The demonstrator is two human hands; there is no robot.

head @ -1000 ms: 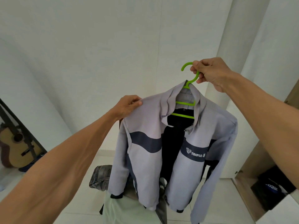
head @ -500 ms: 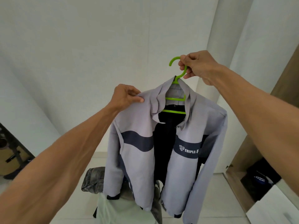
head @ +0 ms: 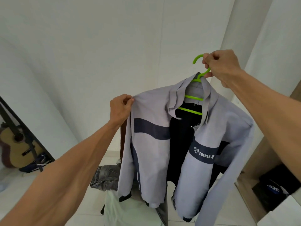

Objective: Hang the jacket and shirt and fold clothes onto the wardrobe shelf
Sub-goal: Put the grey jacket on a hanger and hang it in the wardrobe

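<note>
- Head view: my right hand (head: pixel 222 67) is up at 1 o'clock, fingers curled tight round the neck of the green hanger (head: pixel 193 98)
- I see the grey jacket (head: pixel 151 154) hanging on it in the middle, front open, with a dark band across the chest
- My left hand (head: pixel 120 106), at 10 o'clock from the jacket's middle, pinches the shoulder cloth
- Grey jeans (head: pixel 107 176) lie low at 7 o'clock, and a guitar (head: pixel 16 149) leans far off at 9 o'clock

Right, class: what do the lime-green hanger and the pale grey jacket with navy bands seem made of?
The lime-green hanger: likely moulded plastic, smooth, evenly bright. The pale grey jacket: probably thin synthetic fabric, matte, hanging in soft creases.
</note>
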